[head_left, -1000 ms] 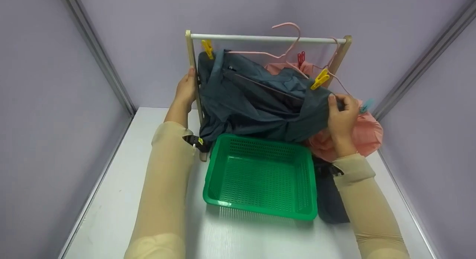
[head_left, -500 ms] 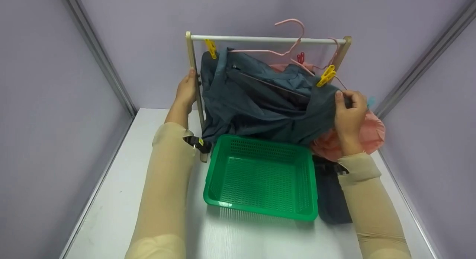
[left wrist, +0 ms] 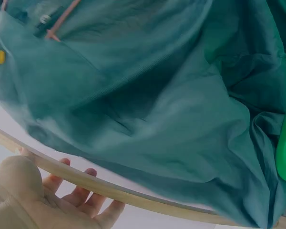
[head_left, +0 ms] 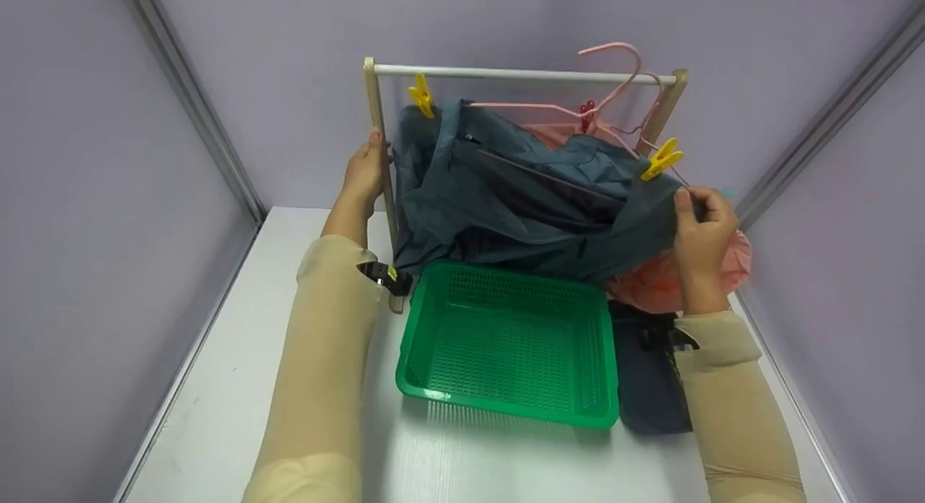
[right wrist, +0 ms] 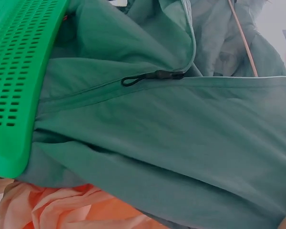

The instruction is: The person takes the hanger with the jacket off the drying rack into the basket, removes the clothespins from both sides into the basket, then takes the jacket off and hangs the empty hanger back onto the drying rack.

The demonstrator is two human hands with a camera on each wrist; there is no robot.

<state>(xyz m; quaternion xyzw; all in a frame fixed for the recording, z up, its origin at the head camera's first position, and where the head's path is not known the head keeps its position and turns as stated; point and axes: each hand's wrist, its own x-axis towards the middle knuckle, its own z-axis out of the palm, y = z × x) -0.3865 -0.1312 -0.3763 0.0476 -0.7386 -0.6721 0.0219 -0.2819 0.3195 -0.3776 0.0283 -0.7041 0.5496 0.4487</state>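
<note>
My left hand grips the left wooden upright of a small clothes rack. In the left wrist view, the fingers of that hand curl round the upright. A grey-blue zip jacket droops from a pink hanger, whose hook overlaps the rack's white rail near its right end. Two yellow clothespins clip the jacket at its shoulders. My right hand pinches the jacket's right side, just below the right clothespin. In the right wrist view, the zip and a black cord pull show.
A green basket stands before the rack, close under the jacket's hem. Behind hangs a pink garment on another hanger, with a red clothespin. Dark cloth lies right of the basket. Pale walls enclose the white table.
My right hand has moved to the right, drawing the jacket, its hanger and the yellow clothespins along. The hook has shifted right across the rail. My left hand stays on the upright.
</note>
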